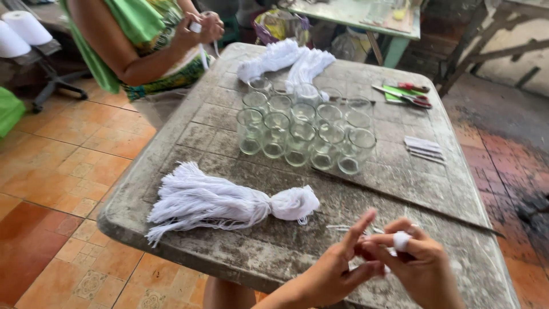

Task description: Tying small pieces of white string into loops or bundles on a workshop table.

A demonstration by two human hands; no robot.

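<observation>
A weathered grey table, stained and scored in squares, stands on an orange tiled floor. At its middle stands a cluster of clear glass jars, packed together in rows. On the near side of the jars lies a bundle of white string, knotted at one end and fanned out at the other; beyond the jars lies a second white bundle. Right of the jars lie red-handled scissors on a green sheet, and a small stack of white strips.

At the table's near edge, closer than the jars, the left hand pinches a white strand wound round a finger of the right hand; both grips are closed on it.

At the far left of the jars a second person in green stands holding white cord.
</observation>
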